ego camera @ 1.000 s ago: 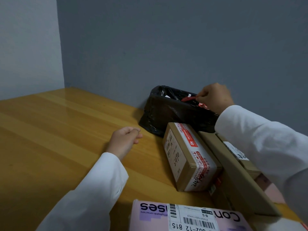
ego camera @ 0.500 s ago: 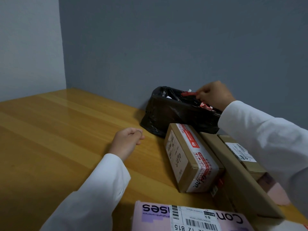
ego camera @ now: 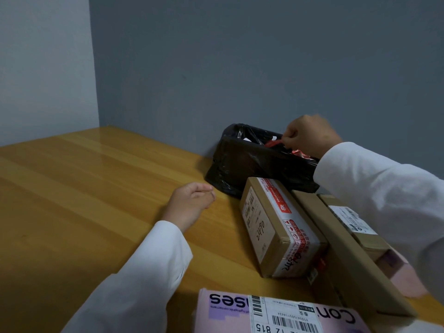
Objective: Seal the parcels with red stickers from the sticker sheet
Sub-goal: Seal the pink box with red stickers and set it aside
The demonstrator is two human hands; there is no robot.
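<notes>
— Hands first: what is each one doing?

— From the head view, the right hand (ego camera: 310,135) reaches over the mouth of a black plastic bag (ego camera: 242,162) at the back of the counter (ego camera: 96,188), against the grey wall (ego camera: 240,68). Its fingertips pinch a red strip (ego camera: 275,143), likely a sticker or its waste; I cannot tell which. The left hand (ego camera: 192,203) lies loosely curled on the wood, grasping nothing, probably just steadying the reach.

— Why the bag?

— It stands open like a bin, with more red and white scraps inside, so I judge it collects peeled waste. That is a guess.

— And the parcels?

— Just in front of the bag. A brown carton (ego camera: 276,227) leans on its edge, red printed tape along its top, handwriting on its side. Beside it to the right lies a long flat cardboard box (ego camera: 348,255), then a smaller labelled box (ego camera: 353,224) partly under the right sleeve. A pink parcel (ego camera: 276,313) with barcodes sits nearest the camera.

— The sticker sheet?

— Not visible anywhere here.
</notes>
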